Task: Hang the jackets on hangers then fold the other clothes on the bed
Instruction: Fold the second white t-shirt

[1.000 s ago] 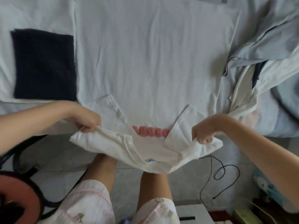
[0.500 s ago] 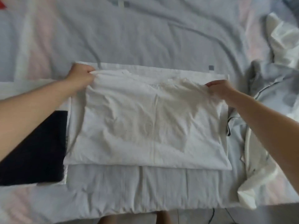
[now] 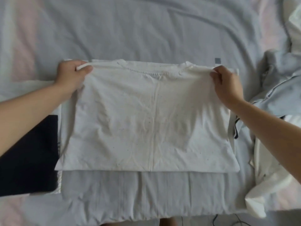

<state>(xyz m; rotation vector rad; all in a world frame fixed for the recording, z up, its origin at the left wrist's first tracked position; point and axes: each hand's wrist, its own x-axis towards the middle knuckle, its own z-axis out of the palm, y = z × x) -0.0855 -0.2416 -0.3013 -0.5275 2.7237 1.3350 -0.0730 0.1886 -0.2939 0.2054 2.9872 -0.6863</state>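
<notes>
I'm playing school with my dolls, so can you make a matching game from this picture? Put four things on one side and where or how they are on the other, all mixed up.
Things:
1. T-shirt
2. black cloth
3. pile of clothes
4. left hand

Where or how:
A. crumpled, on the right side of the bed
B. pinching the T-shirt's far corner
C. white, laid flat in the middle
D. folded, on the left side

Pairs: 1-C, 2-D, 3-A, 4-B
</notes>
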